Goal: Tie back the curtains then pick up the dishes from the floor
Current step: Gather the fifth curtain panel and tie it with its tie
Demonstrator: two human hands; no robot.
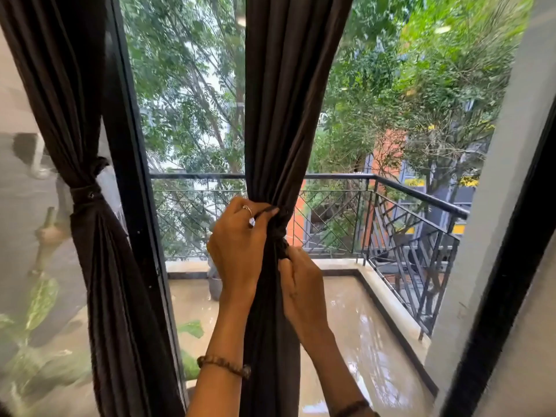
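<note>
I am standing at a big glass door. My left hand (237,245) and my right hand (302,284) are both up on the middle curtain (288,115). It is dark brown and hangs straight in front of me. The cloth is bunched tight where my hands are.

The fingers (264,212) of my left hand are curled around the bunched part, and they pinch a dark tie (281,233) that goes around it. There is a ring (247,209) on one of those fingers. My right hand is just below and holds the same bunch from the other side, with its fingers curled in on the tie. Both hands are touching the cloth, and they are very near each other.

I have a bead bracelet (224,365) on my left wrist. Another one shows on my right wrist at the bottom edge.

The left curtain (90,266) is to my left, next to the black door frame (132,176). It is already pulled in with a band (85,192) around its middle.

Through the glass I see a wet balcony floor (346,326), a black railing (406,224) and green trees (186,85). I cannot see any dishes here.
</note>
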